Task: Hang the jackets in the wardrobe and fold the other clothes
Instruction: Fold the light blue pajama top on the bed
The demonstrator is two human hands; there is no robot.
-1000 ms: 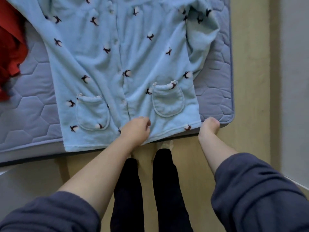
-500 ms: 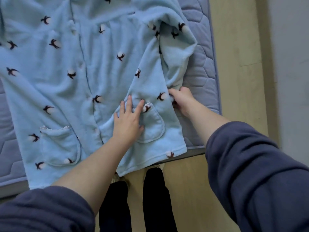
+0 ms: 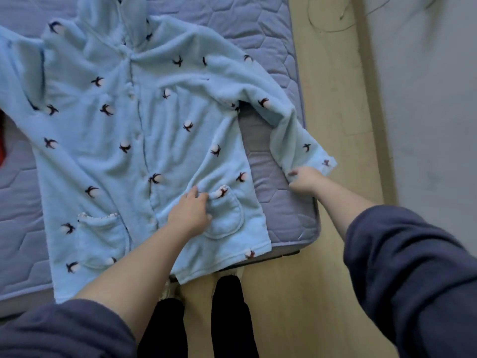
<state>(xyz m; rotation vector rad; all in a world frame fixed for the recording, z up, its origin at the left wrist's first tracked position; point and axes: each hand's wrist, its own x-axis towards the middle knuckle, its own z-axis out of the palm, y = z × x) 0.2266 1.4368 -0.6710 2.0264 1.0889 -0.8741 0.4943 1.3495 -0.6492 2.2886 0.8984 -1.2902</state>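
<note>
A light blue fleece robe (image 3: 124, 120) with small dark and white cotton prints lies front up on the bed, hem toward me. It has two patch pockets near the hem. My left hand (image 3: 189, 211) presses flat on the fabric beside the right-side pocket (image 3: 225, 215), fingers spread. My right hand (image 3: 304, 180) grips the cuff of the robe's sleeve (image 3: 291, 133), which is stretched out toward the bed's right edge. The robe's other sleeve runs off the frame's left side.
The bed has a quilted lavender mattress cover (image 3: 268, 37); its corner (image 3: 309, 233) is near my right forearm. A red garment (image 3: 2, 140) shows at the left edge. Wooden floor (image 3: 333, 99) and a pale wall (image 3: 426, 99) lie to the right. My legs stand at the bed's foot.
My right hand has pulled the sleeve out from beside the robe's body, to the right and toward me. My left hand stays pressed by the pocket. The view has shifted up the robe.
</note>
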